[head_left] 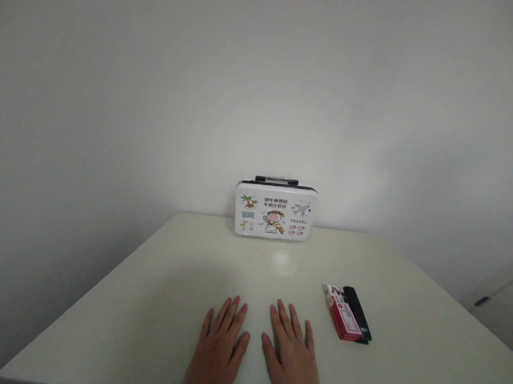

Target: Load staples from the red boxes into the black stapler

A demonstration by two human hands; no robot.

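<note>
My left hand [217, 350] lies flat on the pale table [165, 302], palm down with its fingers spread and nothing in it. Beside it, my right hand [293, 357] rests the same way, a small gap between the two thumbs. To the right of my right hand lie a red and white printed packet [344, 314] and, against its right side, a long black item [357, 312] whose kind I cannot make out. Neither hand touches them.
At the table's far edge a white case [276, 213] with a black handle and cartoon travel pictures stands upright against the wall [283, 90]. A white panel with a dark handle [482, 301] shows at the far right, beyond the table.
</note>
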